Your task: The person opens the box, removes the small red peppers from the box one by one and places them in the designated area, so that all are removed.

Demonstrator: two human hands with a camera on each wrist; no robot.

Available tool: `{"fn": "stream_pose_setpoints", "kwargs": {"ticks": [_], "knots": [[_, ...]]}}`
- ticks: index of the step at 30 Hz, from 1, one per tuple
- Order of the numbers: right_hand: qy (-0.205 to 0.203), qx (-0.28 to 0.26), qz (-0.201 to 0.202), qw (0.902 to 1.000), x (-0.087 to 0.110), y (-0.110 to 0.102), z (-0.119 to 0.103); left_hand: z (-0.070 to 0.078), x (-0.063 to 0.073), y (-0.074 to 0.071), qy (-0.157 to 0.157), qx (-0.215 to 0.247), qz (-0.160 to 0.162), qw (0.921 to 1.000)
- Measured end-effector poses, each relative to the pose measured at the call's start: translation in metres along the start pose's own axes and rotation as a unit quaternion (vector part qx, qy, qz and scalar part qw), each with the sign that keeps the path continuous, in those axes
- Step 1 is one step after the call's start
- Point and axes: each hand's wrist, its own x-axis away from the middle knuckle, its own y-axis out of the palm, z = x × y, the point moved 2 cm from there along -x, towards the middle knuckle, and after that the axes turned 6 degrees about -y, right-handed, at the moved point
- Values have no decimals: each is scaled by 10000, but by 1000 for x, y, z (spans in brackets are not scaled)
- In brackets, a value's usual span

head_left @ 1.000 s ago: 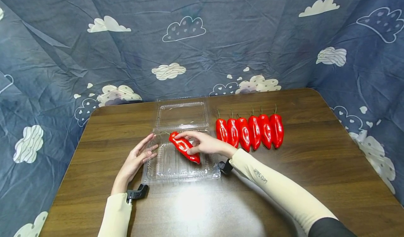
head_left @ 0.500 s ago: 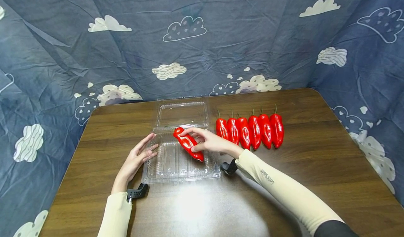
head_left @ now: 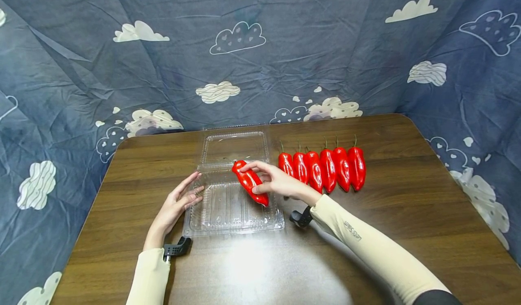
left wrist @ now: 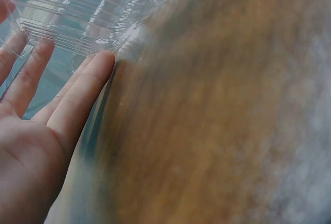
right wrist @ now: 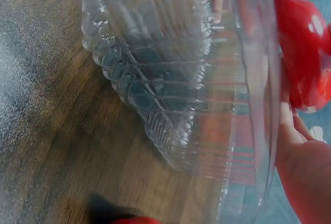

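A glossy red pepper [head_left: 249,184] hangs tilted over the right part of a clear plastic clamshell container [head_left: 228,227], and my right hand [head_left: 277,179] pinches it between thumb and fingers. In the right wrist view the red pepper [right wrist: 305,53] shows above the container's rim [right wrist: 264,131]. My left hand [head_left: 175,205] rests at the container's left side, fingers extended. Seen from the left wrist, its straight fingers [left wrist: 83,97] lie against the ribbed clear wall [left wrist: 103,12]. The container's lid [head_left: 235,147] lies folded back behind the base.
To the container's right, several red peppers [head_left: 328,169] lie side by side in a row, stems pointing away. A brown wooden table [head_left: 407,205] carries everything. Behind it hangs a blue cloud-patterned cloth [head_left: 301,47].
My right hand has carried the red pepper to the right and slightly away, from over the container's middle toward its right side. The left hand and the row of peppers keep their places.
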Motion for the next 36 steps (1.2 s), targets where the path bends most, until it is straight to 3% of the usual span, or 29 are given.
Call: {"fn": "stream_pose_setpoints", "kwargs": {"ticks": [8,24,36], "knots": [[155,-393,233,9988,10,-8,-1,-1,0,0,23,-12,-21,10000],[329,-453,583,9967,29,-29,2,-1,1,1,33,-5,-20,10000],[331,-143,927,9950,42,-44,5,-1,1,0,96,2,-40,9999]]}}
